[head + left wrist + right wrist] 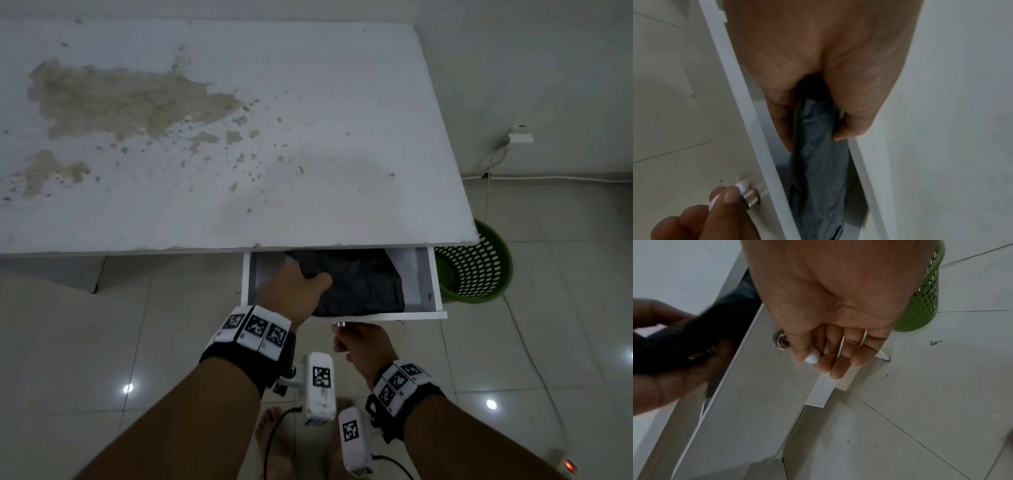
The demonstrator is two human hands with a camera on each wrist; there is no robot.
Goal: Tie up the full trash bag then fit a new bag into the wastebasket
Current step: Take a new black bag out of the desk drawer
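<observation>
A white drawer (432, 284) stands pulled out from under the desk, with folded dark grey trash bags (363, 284) inside. My left hand (299, 286) reaches into the drawer and grips the left edge of a bag (818, 154) between thumb and fingers. My right hand (359, 342) is below the drawer front and pinches its small knob (812, 357), whose metal base (750, 197) shows in the left wrist view. A green perforated wastebasket (476, 263) stands on the floor just right of the drawer, partly under the desk corner; its inside is mostly hidden.
The white desk top (222, 137) with peeled brown patches fills the upper left. A white cable (548, 178) runs along the wall base to a plug (520, 137). Glossy floor tiles (548, 325) spread below, and my bare feet (274, 438) stand near the drawer.
</observation>
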